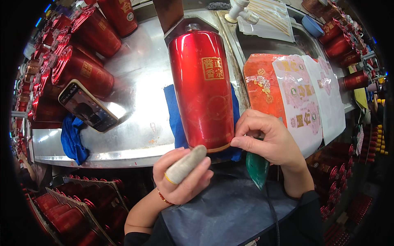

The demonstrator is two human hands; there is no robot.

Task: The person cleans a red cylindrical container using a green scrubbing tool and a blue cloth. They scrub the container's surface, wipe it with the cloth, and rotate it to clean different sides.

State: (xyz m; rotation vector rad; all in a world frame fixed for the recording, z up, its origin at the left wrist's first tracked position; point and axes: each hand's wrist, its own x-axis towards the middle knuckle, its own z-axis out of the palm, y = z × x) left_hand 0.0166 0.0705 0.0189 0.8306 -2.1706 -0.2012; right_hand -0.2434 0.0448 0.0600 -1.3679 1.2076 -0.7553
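Note:
A large glossy red bottle [201, 94] with a gold square print lies on a blue cloth [174, 117], its neck pointing away from me. My left hand [180, 176] is at the near left of the bottle's base, fingers curled. A grey-white cloth finger cot [186, 165] covers one finger, its tip by the base rim. At the base's right corner my right hand [266, 135] pinches thumb and forefinger together. A green scraper-like piece [257, 170] hangs under that hand, held in its other fingers; its upper part is hidden.
Decal sheets [297, 98] lie at the right beside a sink [266, 45] with a white tap [240, 12]. A phone [88, 105] leans among red bottles [84, 71] at the left, near a blue rag [74, 139]. Racks of red bottles [78, 205] stand below the metal table [135, 74].

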